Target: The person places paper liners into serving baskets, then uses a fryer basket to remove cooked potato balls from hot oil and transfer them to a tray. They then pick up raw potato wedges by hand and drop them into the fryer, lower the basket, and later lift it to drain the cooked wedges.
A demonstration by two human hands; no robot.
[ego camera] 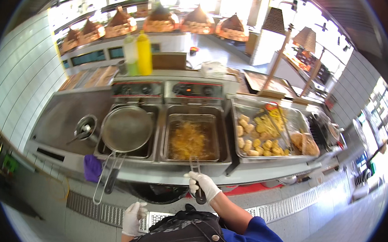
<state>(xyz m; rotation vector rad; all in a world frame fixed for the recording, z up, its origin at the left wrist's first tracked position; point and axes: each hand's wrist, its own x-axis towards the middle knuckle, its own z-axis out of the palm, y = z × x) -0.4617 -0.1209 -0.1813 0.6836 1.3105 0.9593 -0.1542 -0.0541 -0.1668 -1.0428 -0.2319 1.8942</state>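
Note:
My gloved right hand (203, 186) grips the black handle of a fryer basket (195, 164). The basket sits in the right well of a deep fryer (226, 130), where golden food pieces (188, 137) bubble in oil; their exact kind is hard to tell. My gloved left hand (133, 219) hangs near my apron with fingers slightly curled and nothing visible in it. Over the left well rests a round mesh strainer (127, 128). Its dark handle (111, 181) and a wire basket handle (98, 188) stick out over the front edge.
A metal tray (242, 156) on the right holds potato pieces, pale strips, tongs and a plastic bag. On the left, a steel pot (86, 127) with a utensil stands on a flat griddle (62, 118). A purple cloth (92, 168) hangs in front. Squeeze bottles (144, 54) stand behind.

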